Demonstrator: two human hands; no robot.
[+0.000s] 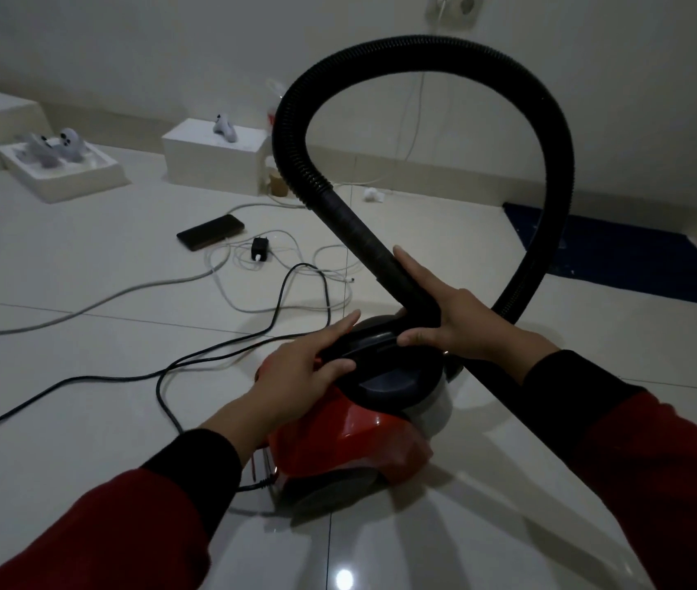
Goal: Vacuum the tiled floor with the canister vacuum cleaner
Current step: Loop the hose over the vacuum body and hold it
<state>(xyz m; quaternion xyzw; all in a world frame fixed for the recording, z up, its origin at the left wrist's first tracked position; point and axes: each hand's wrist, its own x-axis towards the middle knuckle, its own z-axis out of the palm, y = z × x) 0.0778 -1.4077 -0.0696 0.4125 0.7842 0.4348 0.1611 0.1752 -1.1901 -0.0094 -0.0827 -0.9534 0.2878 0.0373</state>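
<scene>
Wrapping the stiff end of the hose [423,53], the fingers [417,337] of the right hand [453,321] seem to seat it in the vacuum cleaner [351,432] on the tiled floor [82,334], while the left hand [304,372] clamps the black handle [363,347], probably steadying it.

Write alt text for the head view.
A red vacuum sits on a tiled floor; the left hand grips its black top, and the right hand holds the hose near its end. Cables and a phone lie beyond.

Phone [210,232], charger [259,249], white box [214,163], blue mat [619,257]
</scene>
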